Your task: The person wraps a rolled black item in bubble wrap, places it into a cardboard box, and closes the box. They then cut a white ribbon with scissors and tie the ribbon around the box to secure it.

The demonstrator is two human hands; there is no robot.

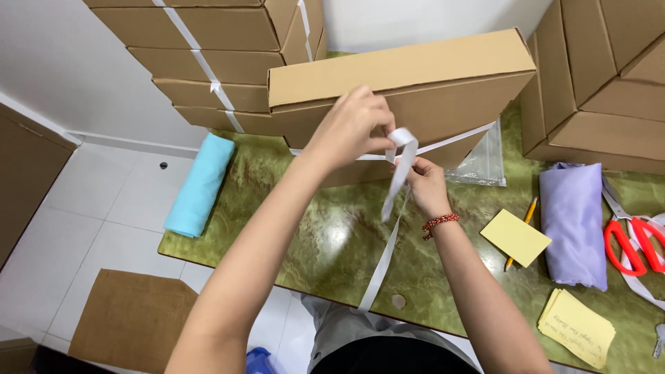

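Observation:
A flat brown cardboard box (415, 76) stands tilted on its edge on the green marble table (312, 228). A white ribbon (400, 163) runs across the box's front face and hangs down over the table's near edge. My left hand (350, 125) pinches a loop of the ribbon against the box. My right hand (426, 183), with a red beaded bracelet on its wrist, grips the ribbon just below the loop.
Ribbon-tied cardboard boxes (208, 62) are stacked at the back left, more boxes (596, 76) at the right. On the table lie a light blue cloth roll (201, 183), a lilac cloth roll (575, 221), red scissors (634, 242), yellow notes (516, 237), a pencil and a clear bag.

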